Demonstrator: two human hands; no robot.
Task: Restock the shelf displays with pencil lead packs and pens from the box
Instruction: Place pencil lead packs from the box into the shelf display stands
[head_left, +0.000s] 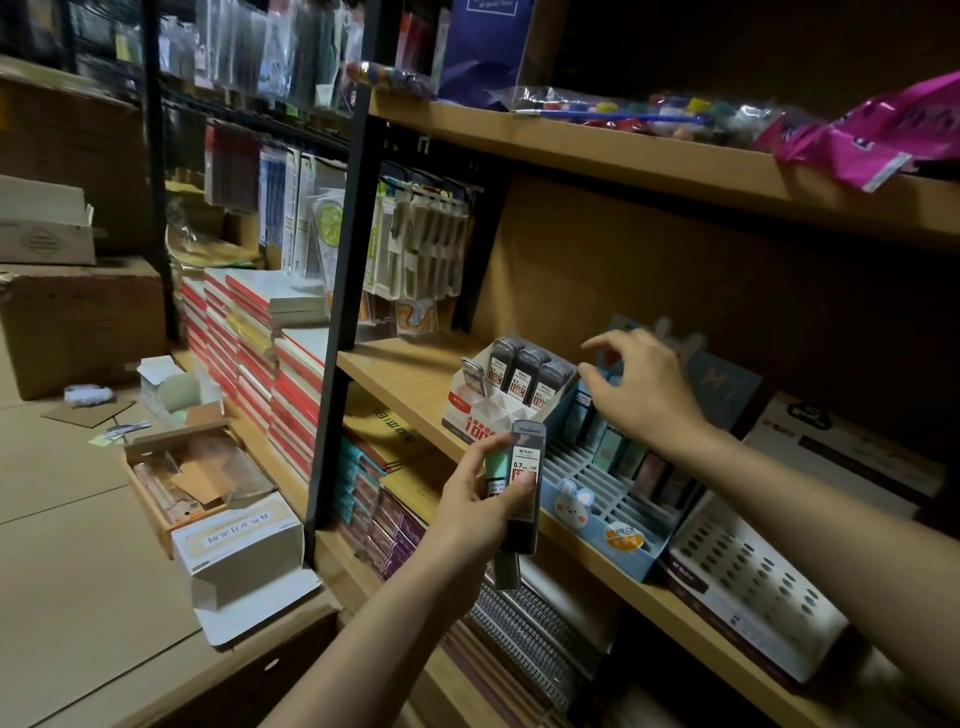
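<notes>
My left hand (480, 506) grips a small bunch of pencil lead packs (524, 486), dark cases with white 0.7 labels, in front of the middle wooden shelf (395, 374). On that shelf stands a white and red display box (480, 410) with three lead packs (524, 371) upright in its back row. To its right sits a blue bunny display box (605, 525) with slotted rows and several pastel packs (618, 449). My right hand (641, 384) hovers over the blue box's back row, fingers spread, holding nothing.
A white perforated pen tray (748, 582) sits right of the blue box. Open cardboard boxes (239, 540) lie on the floor at left, beside stacked red notebooks (249, 343). Hanging stationery packs (421, 239) fill the rack behind. The upper shelf (623, 150) overhangs my hands.
</notes>
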